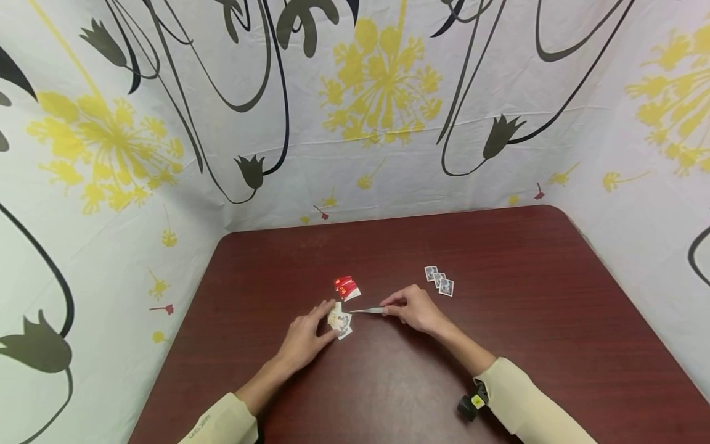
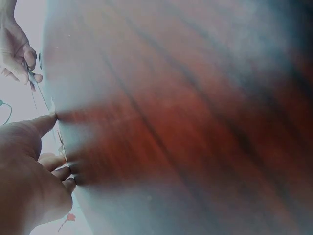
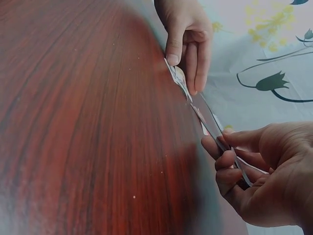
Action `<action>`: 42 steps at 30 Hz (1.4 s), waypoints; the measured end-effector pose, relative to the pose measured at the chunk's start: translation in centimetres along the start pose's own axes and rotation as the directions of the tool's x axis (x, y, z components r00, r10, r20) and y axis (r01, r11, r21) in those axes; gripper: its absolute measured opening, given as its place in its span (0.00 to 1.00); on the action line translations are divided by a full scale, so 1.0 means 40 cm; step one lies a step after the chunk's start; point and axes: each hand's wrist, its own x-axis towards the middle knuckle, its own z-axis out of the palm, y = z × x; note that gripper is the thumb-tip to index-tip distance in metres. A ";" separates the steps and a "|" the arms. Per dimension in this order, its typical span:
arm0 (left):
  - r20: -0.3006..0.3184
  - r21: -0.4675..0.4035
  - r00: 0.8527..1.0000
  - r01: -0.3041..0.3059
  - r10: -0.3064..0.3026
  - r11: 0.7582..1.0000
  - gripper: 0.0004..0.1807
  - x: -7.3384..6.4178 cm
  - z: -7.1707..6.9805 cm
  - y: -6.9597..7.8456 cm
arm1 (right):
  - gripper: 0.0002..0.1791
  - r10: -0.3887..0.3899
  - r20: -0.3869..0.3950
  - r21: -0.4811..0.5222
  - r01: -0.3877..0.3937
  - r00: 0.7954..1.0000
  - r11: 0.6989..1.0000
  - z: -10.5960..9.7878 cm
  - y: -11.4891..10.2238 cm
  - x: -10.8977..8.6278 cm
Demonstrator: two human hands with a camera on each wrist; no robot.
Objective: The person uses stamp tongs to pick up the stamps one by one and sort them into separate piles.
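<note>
In the head view, a loose group of pale stamps (image 1: 342, 322) with grey and yellowish prints lies overlapping on the table. My left hand (image 1: 304, 336) rests beside them, thumb and fingertips pressing at their left and lower edges. The right hand (image 1: 413, 307) pinches a pair of metal tweezers (image 1: 368, 310) between thumb and fingers. Its thin tips point left, right at the stamps' edge. In the right wrist view the two arms of the tweezers (image 3: 210, 120) stand slightly apart, and the left thumb touches the stamps (image 3: 177, 78).
Just behind the pale stamps lie several red stamps (image 1: 346, 287), overlapping. Farther right, beyond the right hand, are three grey stamps (image 1: 439, 280) in a slanted row. The dark red-brown table (image 1: 499, 259) is bordered by patterned cloth walls (image 1: 310, 154).
</note>
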 end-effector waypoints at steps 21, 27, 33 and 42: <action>0.015 -0.002 1.000 0.013 -0.013 1.000 0.36 0.001 -0.002 0.000 | 0.04 0.048 0.057 0.021 -0.050 0.997 0.999 -0.004 -0.013 -0.017; 0.014 0.004 1.000 0.012 -0.012 1.000 0.37 0.002 -0.001 0.000 | 0.04 0.050 0.062 0.029 -0.052 0.997 0.998 0.004 -0.016 -0.017; 0.012 -0.001 1.000 0.007 -0.007 1.000 0.37 0.003 -0.001 -0.001 | 0.03 0.055 0.051 0.046 -0.057 0.997 0.997 0.011 -0.020 -0.014; 0.009 -0.005 1.000 -0.001 0.001 1.000 0.36 0.002 0.000 -0.003 | 0.03 0.054 0.022 0.039 -0.055 0.998 0.998 0.019 -0.019 -0.015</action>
